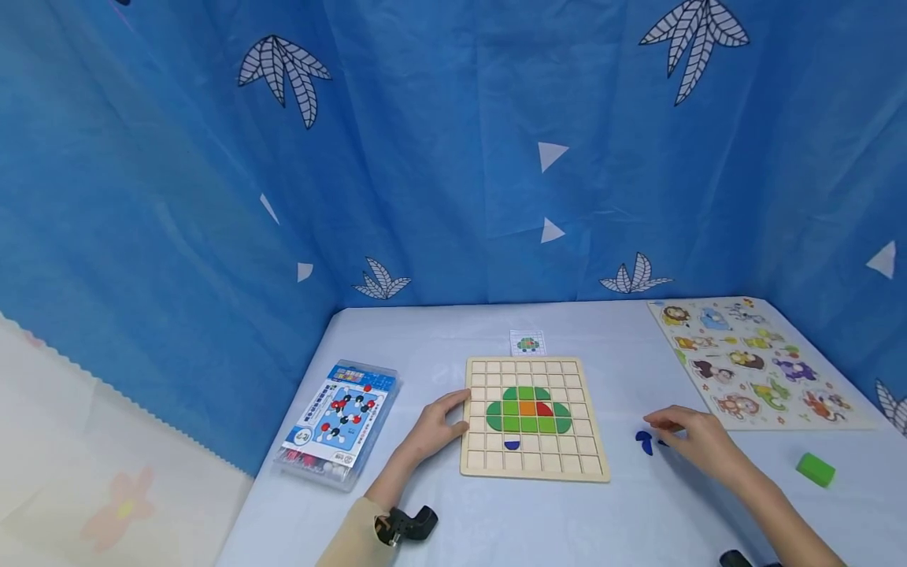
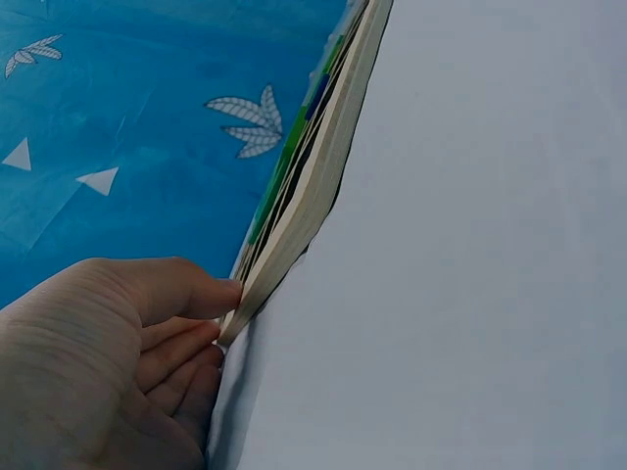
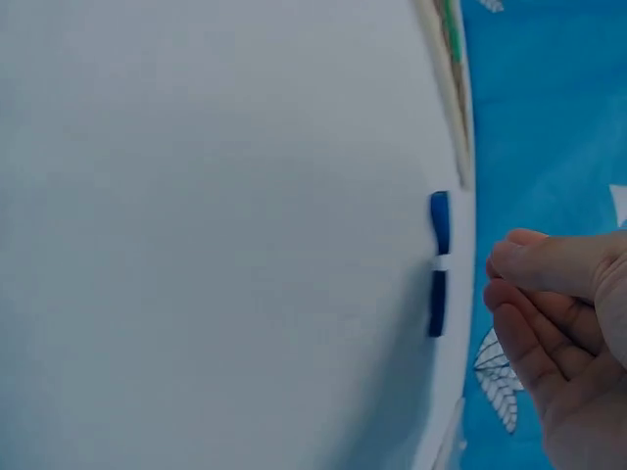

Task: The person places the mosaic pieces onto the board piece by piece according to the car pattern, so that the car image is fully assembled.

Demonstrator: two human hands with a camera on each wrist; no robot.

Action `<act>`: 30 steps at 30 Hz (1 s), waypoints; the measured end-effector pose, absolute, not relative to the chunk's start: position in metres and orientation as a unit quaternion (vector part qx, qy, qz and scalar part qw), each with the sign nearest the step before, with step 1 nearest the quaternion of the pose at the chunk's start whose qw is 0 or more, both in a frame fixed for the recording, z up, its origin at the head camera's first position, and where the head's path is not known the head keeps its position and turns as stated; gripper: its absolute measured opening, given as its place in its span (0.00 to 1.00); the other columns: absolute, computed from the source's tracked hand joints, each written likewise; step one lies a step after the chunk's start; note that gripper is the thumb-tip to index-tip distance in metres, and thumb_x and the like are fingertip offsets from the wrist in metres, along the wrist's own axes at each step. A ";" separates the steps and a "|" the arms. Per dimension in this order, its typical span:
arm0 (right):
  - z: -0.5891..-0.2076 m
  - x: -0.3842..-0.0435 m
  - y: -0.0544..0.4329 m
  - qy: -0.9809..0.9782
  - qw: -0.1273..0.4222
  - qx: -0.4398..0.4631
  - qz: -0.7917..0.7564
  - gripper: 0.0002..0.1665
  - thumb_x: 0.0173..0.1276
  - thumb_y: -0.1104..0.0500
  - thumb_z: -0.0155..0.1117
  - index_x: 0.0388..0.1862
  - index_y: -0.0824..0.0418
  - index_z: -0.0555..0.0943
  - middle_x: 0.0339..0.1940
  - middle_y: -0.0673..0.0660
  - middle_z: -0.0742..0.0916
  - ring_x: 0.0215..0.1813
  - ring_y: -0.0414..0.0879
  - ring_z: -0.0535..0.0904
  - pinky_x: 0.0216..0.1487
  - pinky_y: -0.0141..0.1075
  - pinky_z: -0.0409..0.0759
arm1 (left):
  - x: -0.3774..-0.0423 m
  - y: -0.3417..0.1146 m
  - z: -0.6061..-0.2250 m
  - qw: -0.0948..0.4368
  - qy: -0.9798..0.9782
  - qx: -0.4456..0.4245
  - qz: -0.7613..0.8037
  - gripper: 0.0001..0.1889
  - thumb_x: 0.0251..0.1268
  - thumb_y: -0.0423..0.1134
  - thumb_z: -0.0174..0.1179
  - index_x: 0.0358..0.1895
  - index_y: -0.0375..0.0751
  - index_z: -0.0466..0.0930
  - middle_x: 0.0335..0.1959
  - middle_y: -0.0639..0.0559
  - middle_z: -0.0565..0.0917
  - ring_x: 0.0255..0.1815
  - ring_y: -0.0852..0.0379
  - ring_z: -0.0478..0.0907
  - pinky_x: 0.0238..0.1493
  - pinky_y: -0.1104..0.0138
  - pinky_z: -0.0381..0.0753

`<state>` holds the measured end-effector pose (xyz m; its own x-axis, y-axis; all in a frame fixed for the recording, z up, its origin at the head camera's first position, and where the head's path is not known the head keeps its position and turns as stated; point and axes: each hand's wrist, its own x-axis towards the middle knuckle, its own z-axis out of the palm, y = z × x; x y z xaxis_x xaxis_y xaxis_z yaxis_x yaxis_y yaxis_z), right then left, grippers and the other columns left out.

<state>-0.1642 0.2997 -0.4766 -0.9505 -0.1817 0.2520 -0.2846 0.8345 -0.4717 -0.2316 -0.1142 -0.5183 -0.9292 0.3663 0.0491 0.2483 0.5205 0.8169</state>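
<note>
A wooden grid board (image 1: 595, 465) lies on the table, with green square and rounded tiles, an orange tile (image 1: 527, 408) and a red tile (image 1: 543, 409) set in it. A blue rounded tile (image 1: 512, 446) sits in a lower cell. My left hand (image 1: 434, 426) rests against the board's left edge, thumb and fingertips touching it. Off the board's right side, my right hand (image 1: 697, 441) hovers over loose blue tiles (image 1: 644, 437). Its thumb and fingertips are close together, and nothing shows between them. The hand partly hides another blue piece (image 1: 662, 442).
A small pattern card (image 1: 527, 343) lies behind the board. At left is a clear plastic case (image 1: 340, 421) with a molecule picture. An animal puzzle board (image 1: 765, 366) occupies the back right, and a green block (image 1: 816, 469) lies at the right. Blue curtains surround the table.
</note>
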 end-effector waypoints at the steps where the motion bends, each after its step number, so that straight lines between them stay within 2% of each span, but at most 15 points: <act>1: -0.480 -0.164 0.301 -0.953 0.098 0.121 0.259 0.14 0.51 0.74 0.69 0.37 0.63 0.85 0.34 0.53 0.86 0.34 0.48 0.82 0.33 0.37 0.83 | -0.232 -0.114 -0.518 0.065 0.869 0.176 0.457 0.30 0.60 0.33 0.60 0.67 0.39 0.66 0.68 0.47 0.67 0.70 0.49 0.59 0.69 0.56 0.60; 9: -0.496 -0.166 0.303 -0.955 0.110 0.131 0.243 0.16 0.46 0.74 0.72 0.36 0.62 0.85 0.32 0.50 0.86 0.33 0.44 0.81 0.33 0.35 0.83 | -0.231 -0.115 -0.518 0.057 0.867 0.182 0.461 0.30 0.60 0.33 0.61 0.67 0.38 0.67 0.67 0.45 0.68 0.69 0.47 0.60 0.68 0.55 0.60; 16: -0.498 -0.164 0.307 -0.954 0.121 0.135 0.237 0.16 0.47 0.71 0.73 0.37 0.61 0.85 0.33 0.50 0.85 0.34 0.44 0.81 0.35 0.36 0.83 | -0.231 -0.115 -0.518 0.059 0.865 0.189 0.461 0.30 0.60 0.33 0.61 0.67 0.37 0.66 0.67 0.45 0.68 0.69 0.46 0.60 0.68 0.55 0.60; 22: -0.499 -0.162 0.312 -0.951 0.133 0.138 0.243 0.16 0.47 0.72 0.73 0.36 0.61 0.85 0.33 0.50 0.86 0.32 0.40 0.81 0.33 0.32 0.82 | -0.231 -0.115 -0.517 0.058 0.868 0.185 0.456 0.30 0.60 0.33 0.61 0.67 0.38 0.66 0.67 0.45 0.68 0.69 0.47 0.60 0.68 0.55 0.60; 30: -0.498 -0.155 0.316 -0.960 0.118 0.107 0.232 0.17 0.47 0.70 0.74 0.38 0.63 0.85 0.35 0.55 0.86 0.37 0.51 0.82 0.37 0.43 0.83 | -0.231 -0.115 -0.518 0.063 0.870 0.177 0.455 0.30 0.60 0.33 0.61 0.67 0.39 0.66 0.67 0.46 0.67 0.69 0.47 0.60 0.68 0.55 0.60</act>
<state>-0.1548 0.3164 -0.4976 -0.9494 -0.1507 0.2755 -0.2600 0.8691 -0.4207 -0.2313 -0.1146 -0.5177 -0.9293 0.3657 0.0519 0.2513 0.5231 0.8143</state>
